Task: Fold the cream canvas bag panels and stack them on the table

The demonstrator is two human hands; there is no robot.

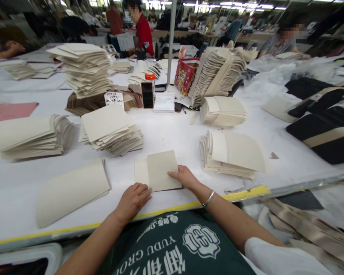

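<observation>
A square cream panel (pixel 163 170) lies in front of me, with a paler flap (pixel 141 170) showing at its left side. My right hand (pixel 185 176) pinches the panel's right edge, thumb on top and fingers underneath. Beside the lower left corner, my left hand (pixel 134 200) rests palm down, its fingers extended and touching the panel's lower edge. To the left is a larger curved cream piece (pixel 73 191) with another layer under it. Folded cream pieces (pixel 232 151) are stacked to the right, and a loose stack of cream panels (pixel 109 124) lies behind my left hand.
More cream pieces (pixel 25 131) lie at left; a tall stack (pixel 81 67) stands behind. A phone (pixel 147 95) leans by an orange-lidded jar (pixel 150 77). A pole (pixel 171 42) rises near a red bag (pixel 185 76). Black pieces (pixel 326 130) lie right. Yellow tape (pixel 246 193) edges the table.
</observation>
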